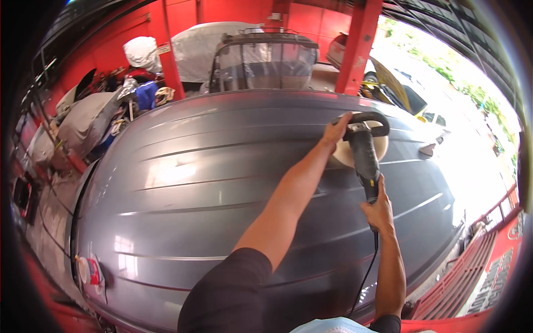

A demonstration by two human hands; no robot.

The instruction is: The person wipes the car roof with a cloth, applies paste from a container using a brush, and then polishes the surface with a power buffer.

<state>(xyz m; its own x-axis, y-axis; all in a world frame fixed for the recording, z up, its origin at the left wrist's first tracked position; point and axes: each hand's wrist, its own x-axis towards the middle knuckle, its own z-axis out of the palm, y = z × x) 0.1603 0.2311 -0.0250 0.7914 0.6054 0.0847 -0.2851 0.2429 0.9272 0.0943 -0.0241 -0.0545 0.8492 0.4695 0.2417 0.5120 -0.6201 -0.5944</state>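
A black polisher (pixel 365 155) rests with its round cream pad (pixel 345 154) against the dark grey ribbed vehicle roof (pixel 222 161), toward the roof's far right. My left hand (pixel 335 132) is closed around the left end of the black loop handle (pixel 383 119) at the tool's head. Lower down, my right hand (pixel 380 211) wraps the rear grip of the polisher body. From that grip a black cord (pixel 366 275) trails down over the roof toward me. The pad's underside is hidden against the roof.
A white tub with a red label (pixel 89 271) sits at the roof's lower left edge. A small pale object (pixel 427 149) lies near the right edge. Beyond the roof stand a red post (pixel 360 47) and a plastic-covered vehicle (pixel 264 64). Red slatted metalwork (pixel 458 277) is at lower right.
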